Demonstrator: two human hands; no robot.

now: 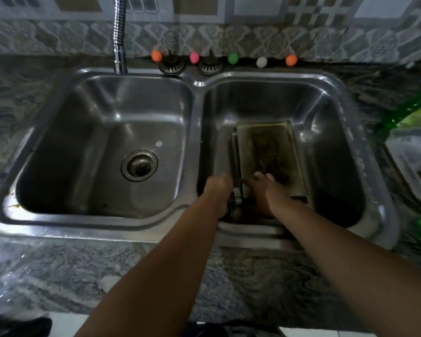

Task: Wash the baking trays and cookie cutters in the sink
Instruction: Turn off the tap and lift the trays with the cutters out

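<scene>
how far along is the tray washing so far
Early. Done: stacked baking trays sit in the right basin. In hand: both hands, left hand and right hand, are at the stack's near edge. Left: the top tray is still brown-stained; no water runs from the faucet.

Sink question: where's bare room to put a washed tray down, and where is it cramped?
The left basin is bare around its drain. The right basin is crowded: stained baking trays fill its middle, and both hands, left and right, work at their near end.
</scene>
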